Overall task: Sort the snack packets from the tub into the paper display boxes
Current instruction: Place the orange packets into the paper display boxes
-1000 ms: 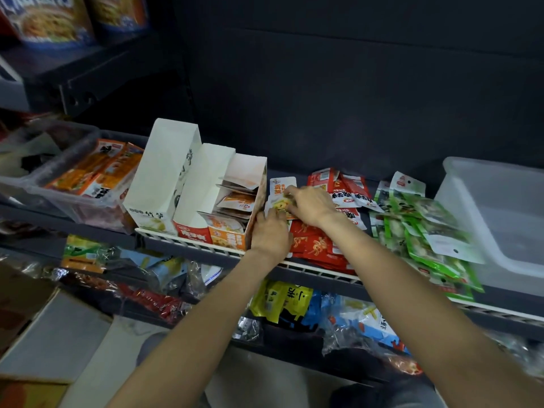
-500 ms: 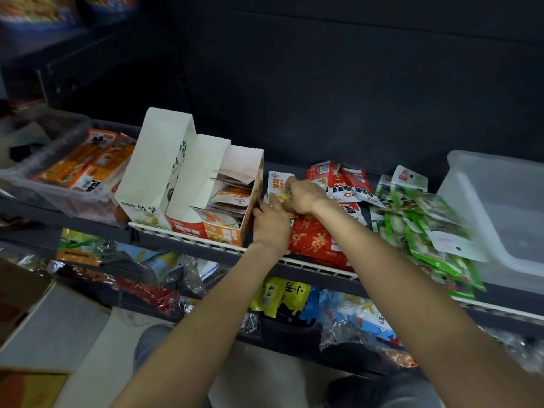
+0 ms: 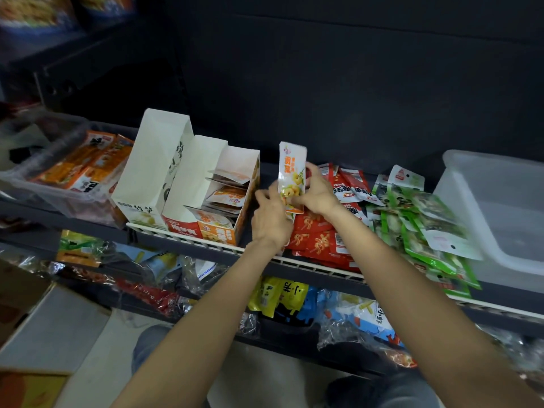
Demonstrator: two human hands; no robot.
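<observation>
Since a second earlier, both hands had lifted off the shelf and brought a white-and-orange packet [image 3: 292, 175] up on end; before, it lay low against the red pile. It was a flat, glossy, narrow pouch standing nearly upright, its top edge clear above the fingers. The right hand [image 3: 316, 191] gripped its lower right side with curled fingers, and the left hand [image 3: 272, 214] pinched the lower left edge, fingers bent round the stack's bottom.

Just left of the hands stood the orange paper display box [image 3: 232, 201], a matte card carton with a cut-down front and a tall white back flap, holding similar pouches stacked slanting. Beside it stood two more white paper boxes [image 3: 164, 172], taller, with sloped tops. A small gap lay between the orange box's right wall and the left hand.

Red packets [image 3: 318, 237] lay in a slick, crinkled heap under and behind the wrists, touching a fan of green packets [image 3: 424, 228] to the right. Farther right sat the translucent plastic tub [image 3: 500, 207], smooth-walled with rounded corners. The wire shelf [image 3: 309, 265] had a pale ribbed front rail, and the red heap reached right up to it. Another clear bin [image 3: 53, 184] of orange packs sat at the far left.
</observation>
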